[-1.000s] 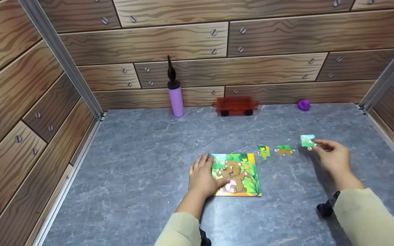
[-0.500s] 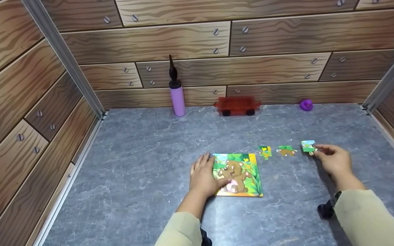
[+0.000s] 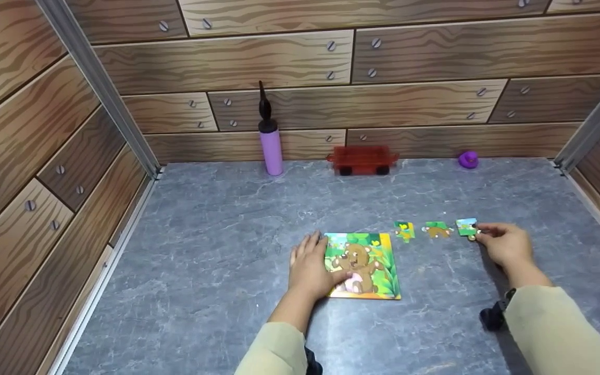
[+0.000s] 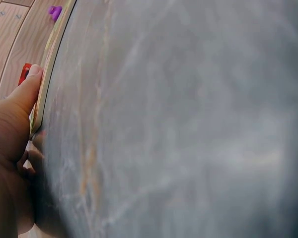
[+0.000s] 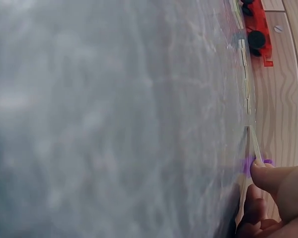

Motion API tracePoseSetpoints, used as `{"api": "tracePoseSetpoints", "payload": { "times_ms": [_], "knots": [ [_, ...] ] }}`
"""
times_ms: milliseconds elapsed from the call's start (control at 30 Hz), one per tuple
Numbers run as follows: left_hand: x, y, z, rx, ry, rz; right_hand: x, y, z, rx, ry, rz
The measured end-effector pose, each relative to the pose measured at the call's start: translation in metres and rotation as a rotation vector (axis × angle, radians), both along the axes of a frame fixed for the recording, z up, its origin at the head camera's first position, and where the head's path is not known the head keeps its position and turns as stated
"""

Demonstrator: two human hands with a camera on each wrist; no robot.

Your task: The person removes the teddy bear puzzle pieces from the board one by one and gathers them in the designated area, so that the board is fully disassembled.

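In the head view a square puzzle board [image 3: 365, 268] with a brown bear picture lies on the grey table. My left hand [image 3: 311, 268] rests at its left side, fingers extended along that edge and thumb on the picture; the left wrist view also has the thumb [image 4: 30, 89] over the board's edge. To the right, my right hand [image 3: 508, 249] pinches a puzzle piece [image 3: 466, 227] with blue and green print. In the right wrist view that piece [image 5: 256, 144] is edge-on and tilted. Two loose puzzle pieces lie between it and the board: a yellow-green one [image 3: 404, 231] and a brown-green one [image 3: 437, 229].
Along the back wall stand a purple hand pump [image 3: 271, 148] with a black nozzle, a red toy wagon [image 3: 363, 160] and a purple rubber duck [image 3: 469, 159]. Wood-print panels [image 3: 279, 62] enclose the table [image 3: 216, 250] at the back and sides.
My right hand has brought its puzzle piece down and slightly nearer the loose pieces, level with their row. My left hand stays on the board. The head view has shifted slightly.
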State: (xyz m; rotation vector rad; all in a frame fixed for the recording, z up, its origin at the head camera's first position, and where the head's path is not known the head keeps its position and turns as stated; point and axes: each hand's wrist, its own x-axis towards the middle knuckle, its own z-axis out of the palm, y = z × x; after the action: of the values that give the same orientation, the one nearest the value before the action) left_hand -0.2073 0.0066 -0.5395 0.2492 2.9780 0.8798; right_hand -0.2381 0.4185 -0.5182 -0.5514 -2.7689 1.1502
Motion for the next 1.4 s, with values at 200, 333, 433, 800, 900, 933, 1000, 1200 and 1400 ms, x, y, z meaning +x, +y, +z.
{"api": "tracePoseSetpoints", "payload": {
  "times_ms": [200,333,433,800,900,933,1000,1200,1400],
  "knots": [
    [0.000,0.000,0.002,-0.004,-0.014,0.001,0.000,0.001,0.001,0.030,-0.011,0.009],
    [-0.001,0.000,0.003,-0.011,-0.023,0.006,0.000,0.001,0.003,0.046,-0.010,0.017],
    [-0.001,0.000,0.003,-0.010,-0.024,0.008,-0.001,0.001,0.004,0.061,-0.009,0.023],
    [0.000,0.001,0.003,-0.007,-0.008,0.003,0.003,0.000,0.006,0.014,-0.016,0.002],
    [0.000,0.001,0.001,-0.006,-0.010,0.009,0.006,-0.004,0.006,-0.031,0.011,-0.016],
    [0.000,0.000,0.001,-0.008,-0.010,0.012,0.007,-0.006,0.007,-0.045,0.015,-0.022],
    [0.000,0.001,0.001,-0.016,-0.005,0.015,0.009,-0.010,0.008,-0.066,0.022,-0.033],
    [-0.002,0.003,0.003,-0.015,-0.006,0.010,0.014,-0.031,0.014,-0.093,0.118,-0.032],
    [-0.001,0.001,0.001,-0.010,-0.012,0.015,0.018,-0.063,0.018,-0.109,0.221,0.068]
  ]
}}
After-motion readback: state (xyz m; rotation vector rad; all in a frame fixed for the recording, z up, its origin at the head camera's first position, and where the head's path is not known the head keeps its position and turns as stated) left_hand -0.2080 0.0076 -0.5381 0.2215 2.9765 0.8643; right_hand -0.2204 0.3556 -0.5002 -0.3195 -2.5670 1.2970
